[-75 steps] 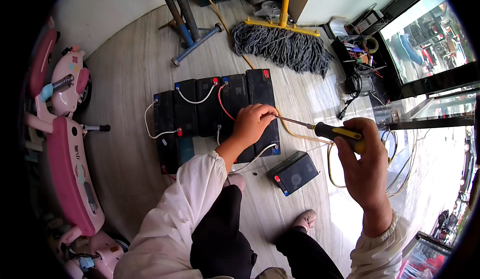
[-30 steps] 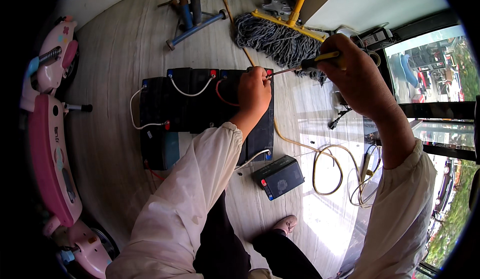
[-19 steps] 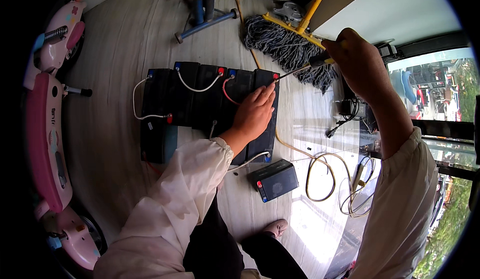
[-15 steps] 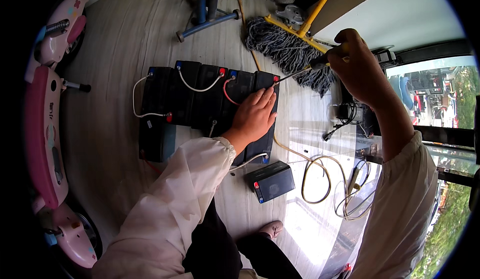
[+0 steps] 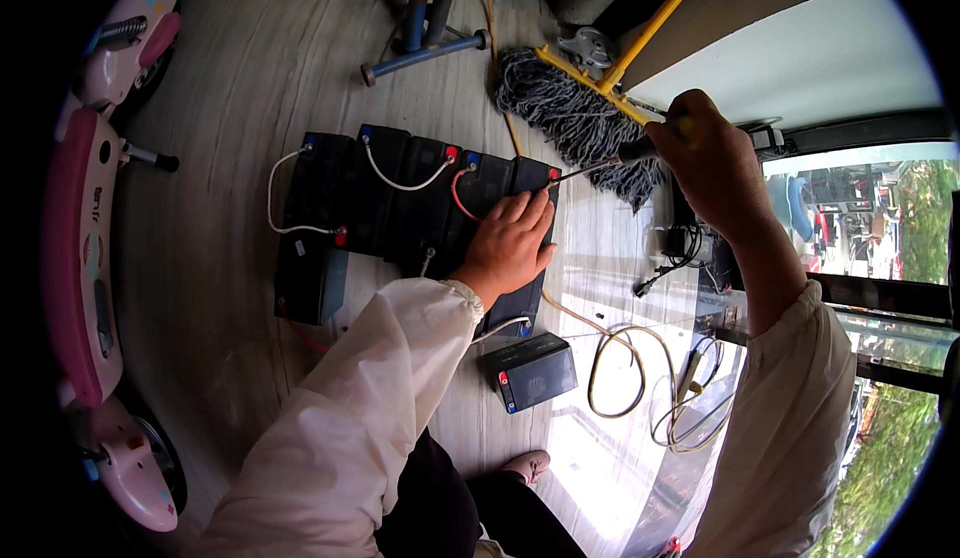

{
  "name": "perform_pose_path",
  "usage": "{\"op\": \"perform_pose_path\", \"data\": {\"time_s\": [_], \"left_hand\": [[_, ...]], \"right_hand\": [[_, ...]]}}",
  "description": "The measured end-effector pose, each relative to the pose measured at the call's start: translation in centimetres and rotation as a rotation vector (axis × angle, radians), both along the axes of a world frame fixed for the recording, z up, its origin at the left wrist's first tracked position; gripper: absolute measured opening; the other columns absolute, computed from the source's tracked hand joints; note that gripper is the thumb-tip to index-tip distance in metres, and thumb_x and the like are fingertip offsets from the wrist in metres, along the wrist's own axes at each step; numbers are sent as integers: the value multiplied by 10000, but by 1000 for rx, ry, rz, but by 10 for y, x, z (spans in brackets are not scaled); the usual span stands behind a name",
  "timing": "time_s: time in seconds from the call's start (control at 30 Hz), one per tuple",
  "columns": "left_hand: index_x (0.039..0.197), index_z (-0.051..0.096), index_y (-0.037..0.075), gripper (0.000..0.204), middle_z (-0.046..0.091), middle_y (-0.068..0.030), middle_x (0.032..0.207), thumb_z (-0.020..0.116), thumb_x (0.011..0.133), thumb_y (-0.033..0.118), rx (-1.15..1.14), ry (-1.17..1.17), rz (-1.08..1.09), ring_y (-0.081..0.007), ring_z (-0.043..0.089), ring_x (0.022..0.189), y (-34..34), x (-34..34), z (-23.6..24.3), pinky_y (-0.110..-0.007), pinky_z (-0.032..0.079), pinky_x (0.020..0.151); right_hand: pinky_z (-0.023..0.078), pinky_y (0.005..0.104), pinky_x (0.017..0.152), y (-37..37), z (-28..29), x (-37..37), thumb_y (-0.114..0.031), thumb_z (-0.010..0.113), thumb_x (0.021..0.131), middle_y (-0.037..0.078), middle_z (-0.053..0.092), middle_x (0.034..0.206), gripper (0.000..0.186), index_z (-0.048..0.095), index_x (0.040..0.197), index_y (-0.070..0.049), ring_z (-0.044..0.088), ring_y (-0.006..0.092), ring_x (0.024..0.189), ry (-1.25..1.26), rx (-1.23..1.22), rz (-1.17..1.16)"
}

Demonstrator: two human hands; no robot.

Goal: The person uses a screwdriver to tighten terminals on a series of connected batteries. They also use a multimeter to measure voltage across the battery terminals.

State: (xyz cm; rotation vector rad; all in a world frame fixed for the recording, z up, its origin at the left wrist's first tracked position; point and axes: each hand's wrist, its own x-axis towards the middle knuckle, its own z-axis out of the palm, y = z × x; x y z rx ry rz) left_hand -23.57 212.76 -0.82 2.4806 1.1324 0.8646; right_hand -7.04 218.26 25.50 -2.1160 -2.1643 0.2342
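Several black block batteries (image 5: 418, 208) stand side by side on the floor, with red and blue terminals joined by short white wires and one red wire. Flat on the right-end batteries lies my left hand (image 5: 508, 243), fingers stretched out toward the top right corner. A red terminal (image 5: 554, 174) shows just beyond its fingertips. My right hand (image 5: 710, 153) is closed round a slim long-shafted tool (image 5: 585, 170) with a dark and yellow handle, whose exact kind is unclear. Its metal tip points left and meets the battery corner by that terminal.
A separate black battery (image 5: 535, 373) sits near my foot. Coiled beige cable (image 5: 622, 413) lies to the right. A mop (image 5: 580, 108), a blue metal stand (image 5: 425, 56) and a black plug cord (image 5: 680, 248) lie beyond. At left stands a pink ride-on vehicle (image 5: 85, 258); glass panes (image 5: 870, 218) border the right.
The whole view has shifted slightly. My right hand sits a little lower, with the tool at a flatter slant. The tip stays at the same corner, and my left hand keeps its place.
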Motion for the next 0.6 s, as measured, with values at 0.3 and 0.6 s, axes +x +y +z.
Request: {"op": "perform_pose_path", "data": {"time_s": [0.3,0.6], "left_hand": [[1331,595,-6,580,528,-138,1460,701,885,350,-24,12,0,-299,483,1318,0,-3,-3,-440,399,1116],[1334,593,0,572,524,-131,1466,700,887,341,-29,14,-2,-299,478,1323,-1,-2,-1,-442,393,1122]], "right_hand": [[595,422,731,6,15,-19,-310,716,952,272,690,1065,356,599,1062,8,735,349,870,-153,-148,-37],[588,436,749,2,-4,-2,-291,668,975,268,675,1155,328,611,1101,6,740,334,898,84,45,95]]}}
